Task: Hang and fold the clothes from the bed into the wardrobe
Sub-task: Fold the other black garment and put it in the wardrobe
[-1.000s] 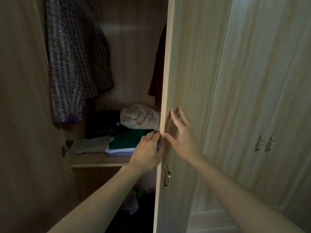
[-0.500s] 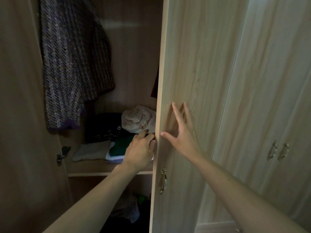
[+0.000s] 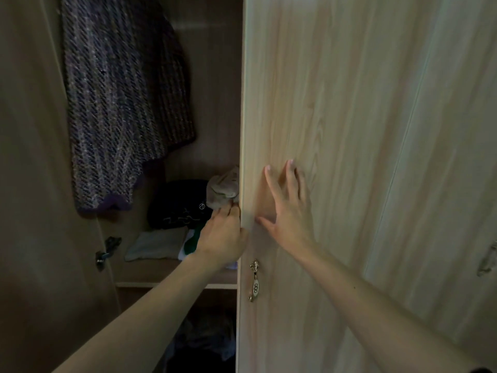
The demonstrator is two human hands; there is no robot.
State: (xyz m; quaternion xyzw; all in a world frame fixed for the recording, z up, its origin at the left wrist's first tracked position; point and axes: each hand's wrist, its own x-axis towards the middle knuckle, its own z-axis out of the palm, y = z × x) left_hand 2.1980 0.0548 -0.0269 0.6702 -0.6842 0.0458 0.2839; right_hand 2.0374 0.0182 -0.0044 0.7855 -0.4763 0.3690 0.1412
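Woodgrain laminate, pale and matt with long vertical streaks, covers the wardrobe door (image 3: 336,130) that fills the middle and right of the frame. The right hand (image 3: 289,211) lies flat on it, fingers straight and spread, holding nothing. The left hand (image 3: 223,238) sits at the door's free edge at centre frame, fingers curled round that edge. Below it a small brass handle (image 3: 254,281), ornate and slender, is fixed upright to the door. A second handle (image 3: 486,261) shows blurred at the right border. In the upper left a chunky knitted cardigan (image 3: 121,103) hangs inside the dim wardrobe, ribbed in purple-brown yarn with a darker purple hem. Beneath it, at centre left, a wooden shelf (image 3: 161,285) carries soft folded clothes: a black garment (image 3: 177,205) with a pale print, a crumpled beige garment (image 3: 223,189) beside the door edge, a flat grey-beige piece (image 3: 156,244), and a green piece (image 3: 195,238) partly behind the left hand. A dark metal hinge (image 3: 106,251) is on the open left-hand panel. Under the shelf lies a shadowed heap (image 3: 204,343), too dark to make out. Count: two hands, two handles, one hanging knit, four pieces on the shelf.
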